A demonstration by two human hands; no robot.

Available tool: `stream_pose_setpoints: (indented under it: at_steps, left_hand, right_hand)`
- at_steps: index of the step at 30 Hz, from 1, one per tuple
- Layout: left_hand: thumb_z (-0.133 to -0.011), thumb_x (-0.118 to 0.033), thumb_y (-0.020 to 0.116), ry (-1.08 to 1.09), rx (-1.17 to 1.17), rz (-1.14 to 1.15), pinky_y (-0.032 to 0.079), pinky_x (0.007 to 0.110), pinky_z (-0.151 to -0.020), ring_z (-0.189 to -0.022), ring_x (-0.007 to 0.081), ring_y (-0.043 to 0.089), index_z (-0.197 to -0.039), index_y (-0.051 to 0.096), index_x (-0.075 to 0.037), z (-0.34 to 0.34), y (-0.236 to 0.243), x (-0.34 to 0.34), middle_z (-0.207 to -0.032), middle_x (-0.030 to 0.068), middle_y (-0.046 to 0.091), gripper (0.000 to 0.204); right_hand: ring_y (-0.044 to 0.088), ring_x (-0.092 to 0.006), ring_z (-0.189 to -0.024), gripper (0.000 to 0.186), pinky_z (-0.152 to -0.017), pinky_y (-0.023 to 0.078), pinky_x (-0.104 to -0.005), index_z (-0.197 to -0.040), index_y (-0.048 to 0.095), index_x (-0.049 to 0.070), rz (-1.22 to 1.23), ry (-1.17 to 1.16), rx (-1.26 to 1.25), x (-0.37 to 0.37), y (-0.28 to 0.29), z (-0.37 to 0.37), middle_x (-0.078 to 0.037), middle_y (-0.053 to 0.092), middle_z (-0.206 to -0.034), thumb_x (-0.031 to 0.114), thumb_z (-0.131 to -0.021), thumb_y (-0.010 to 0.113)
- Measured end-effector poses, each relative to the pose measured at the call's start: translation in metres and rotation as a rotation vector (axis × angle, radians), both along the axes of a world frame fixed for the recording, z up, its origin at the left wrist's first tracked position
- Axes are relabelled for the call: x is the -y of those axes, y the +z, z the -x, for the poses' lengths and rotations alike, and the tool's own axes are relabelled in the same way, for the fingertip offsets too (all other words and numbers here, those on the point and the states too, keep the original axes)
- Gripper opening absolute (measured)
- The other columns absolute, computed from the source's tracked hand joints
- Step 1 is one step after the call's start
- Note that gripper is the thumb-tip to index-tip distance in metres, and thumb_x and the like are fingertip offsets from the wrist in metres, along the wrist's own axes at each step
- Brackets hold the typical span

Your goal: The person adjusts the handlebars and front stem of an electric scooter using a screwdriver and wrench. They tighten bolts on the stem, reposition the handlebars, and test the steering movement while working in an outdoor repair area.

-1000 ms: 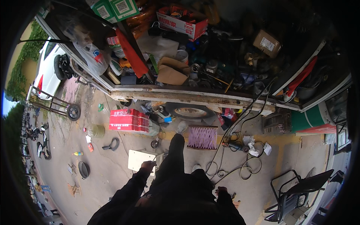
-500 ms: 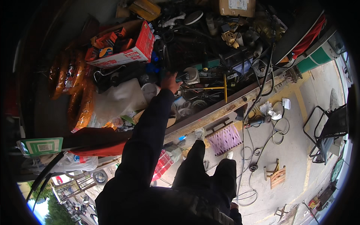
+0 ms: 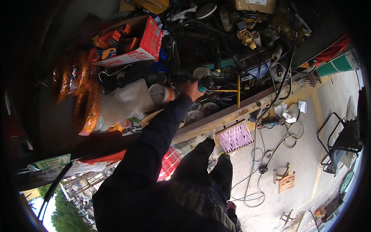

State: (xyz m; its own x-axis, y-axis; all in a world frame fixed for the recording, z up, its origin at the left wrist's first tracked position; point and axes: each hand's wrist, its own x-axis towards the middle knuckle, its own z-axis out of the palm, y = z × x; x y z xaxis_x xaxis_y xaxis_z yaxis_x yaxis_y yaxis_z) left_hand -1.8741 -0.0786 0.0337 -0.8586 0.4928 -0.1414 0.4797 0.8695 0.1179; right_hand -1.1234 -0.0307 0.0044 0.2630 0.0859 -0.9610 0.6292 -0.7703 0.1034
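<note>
My left hand (image 3: 189,90) reaches over the cluttered bench and is wrapped round a teal and black power tool (image 3: 206,83); its exact kind is hard to make out. Just beyond the tool sits a round pale cup-like piece (image 3: 201,72). A white tub (image 3: 158,94) stands left of the hand, and a yellow-framed tool (image 3: 238,91) lies to its right. Low beside my leg hangs my right hand (image 3: 231,205), mostly hidden by the sleeve, so its fingers cannot be read.
A red and white carton (image 3: 148,42) with orange boxes stands at the back left, near orange-wrapped rings (image 3: 87,108). The bench's metal edge (image 3: 216,125) crosses in front of me. Cables (image 3: 266,164), a purple-strapped stool (image 3: 234,137) and a small wooden stool (image 3: 286,181) are on the floor.
My left hand and the tool in it have shifted slightly right and toward me. The view has turned a little. My right hand still hangs low.
</note>
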Motion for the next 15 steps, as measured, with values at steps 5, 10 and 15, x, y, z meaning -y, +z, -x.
stream_pose_setpoints:
  at_steps: [5,10,15]
  left_hand:
    - [-0.068,-0.057,0.081,0.138,0.175,-0.006,0.057,0.046,-0.07,-0.079,0.0353,0.07,-0.101,0.066,-0.004,-0.054,-0.029,-0.024,-0.09,0.0176,0.071,0.064]
    - [-0.072,-0.061,0.078,0.125,0.28,0.03,0.057,0.045,-0.075,-0.089,0.0341,0.07,-0.11,0.066,-0.004,-0.073,-0.055,-0.027,-0.104,0.0175,0.071,0.07]
    - [-0.089,-0.049,0.068,0.167,0.215,-0.24,0.053,0.045,-0.072,-0.08,0.0344,0.069,-0.099,0.075,-0.007,-0.03,-0.035,0.001,-0.086,0.0157,0.072,0.044]
  right_hand:
    - [0.068,-0.0271,-0.074,0.036,-0.055,0.052,-0.0398,-0.121,0.057,0.003,-0.094,0.03,-0.026,-0.05,-0.011,0.046,-0.017,0.069,-0.103,0.025,-0.093,0.053]
    - [0.066,-0.0259,-0.074,0.038,-0.055,0.05,-0.0381,-0.123,0.056,0.002,-0.123,0.01,-0.01,-0.059,-0.007,0.061,-0.017,0.068,-0.104,0.026,-0.093,0.052]
    - [0.066,-0.026,-0.073,0.036,-0.055,0.052,-0.0394,-0.119,0.059,0.003,-0.094,0.016,-0.028,-0.044,-0.013,0.055,-0.017,0.069,-0.1,0.025,-0.092,0.053]
